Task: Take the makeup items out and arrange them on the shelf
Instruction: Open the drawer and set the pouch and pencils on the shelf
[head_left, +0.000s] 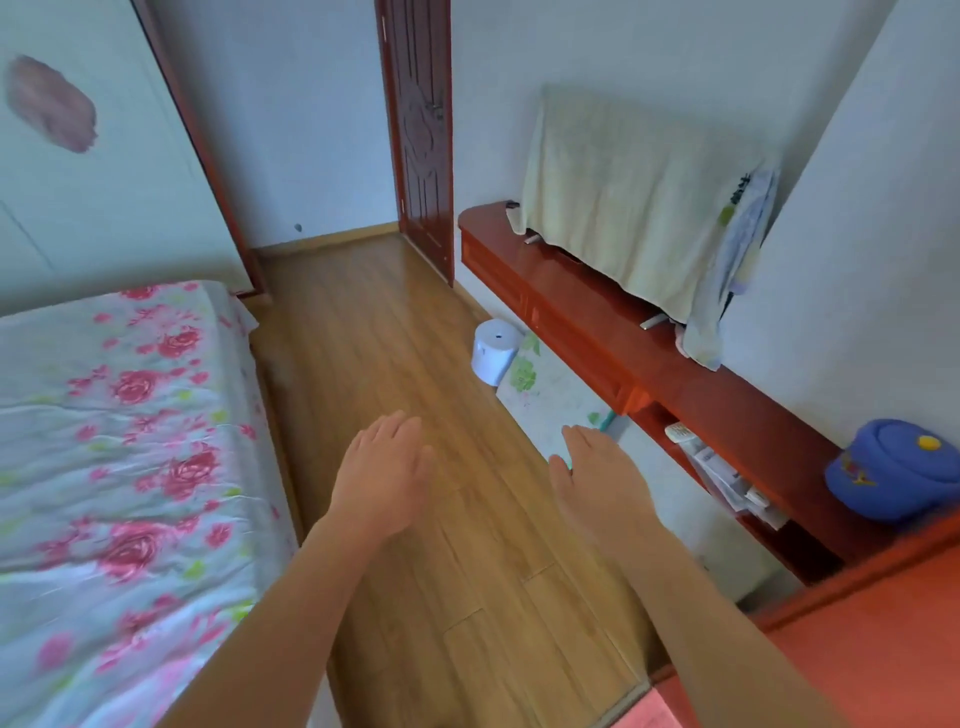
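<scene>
Left hand (382, 475) and right hand (597, 480) hover flat, spread, empty; fingertips blurred.

It was a home bedroom, shown by the bed (119, 441) under a rose-printed sheet, the wood-plank floor (415, 364), the dark red panelled door (423, 140), a long red wall cabinet (597, 322) bearing a cloth-draped screen (639, 192), and a blue cap (898, 467) nearby.

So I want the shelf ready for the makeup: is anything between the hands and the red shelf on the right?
Nothing visible blocks the way. Both the left hand and right hand are empty above bare floor. The shelf holds a blue cap. No makeup shows.
</scene>
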